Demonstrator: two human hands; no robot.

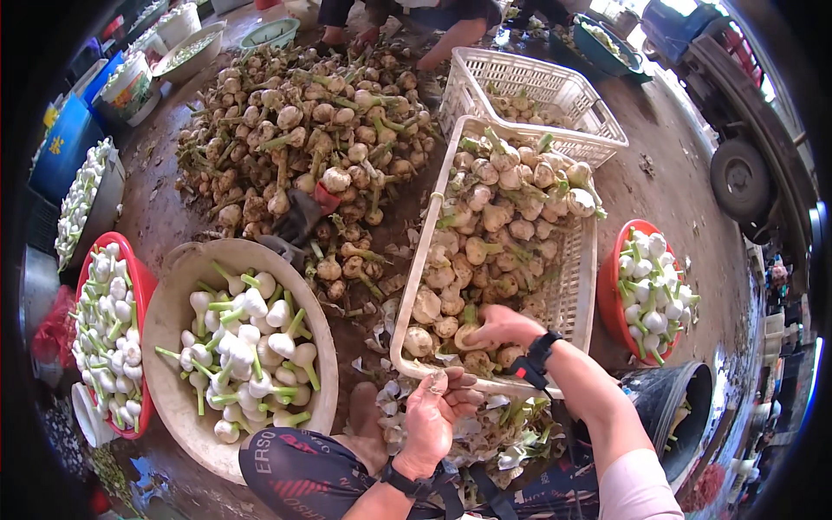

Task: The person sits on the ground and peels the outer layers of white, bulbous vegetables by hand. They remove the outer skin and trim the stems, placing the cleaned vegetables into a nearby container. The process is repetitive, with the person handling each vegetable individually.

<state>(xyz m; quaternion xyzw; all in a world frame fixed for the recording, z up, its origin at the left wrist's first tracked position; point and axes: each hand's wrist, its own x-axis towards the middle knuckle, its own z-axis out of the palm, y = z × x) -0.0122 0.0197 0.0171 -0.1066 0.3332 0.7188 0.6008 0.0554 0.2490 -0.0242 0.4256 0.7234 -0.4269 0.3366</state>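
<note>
My right hand [498, 328] reaches into the near end of a cream plastic crate [413, 279]. Its fingers are closed around an unpeeled garlic bulb [469, 337] with a short green stem. More dirty garlic bulbs [494, 227] fill the crate around it. Just outside the crate's near edge, my left hand [436, 411] is turned palm up, fingers apart, with nothing in it. Beneath it lies a heap of garlic skins and leaf scraps [524, 431]. To the left, a large cream basin [159, 347] holds cleaned white garlic bulbs [253, 347] with trimmed green stems.
A big pile of unpeeled garlic [303, 130] covers the floor ahead, with another person's legs behind it. Red tubs of white garlic stand left [143, 303] and right [609, 295]. A second crate [589, 91] adjoins mine. A black bucket [672, 407] lies at right, near a vehicle wheel [741, 180].
</note>
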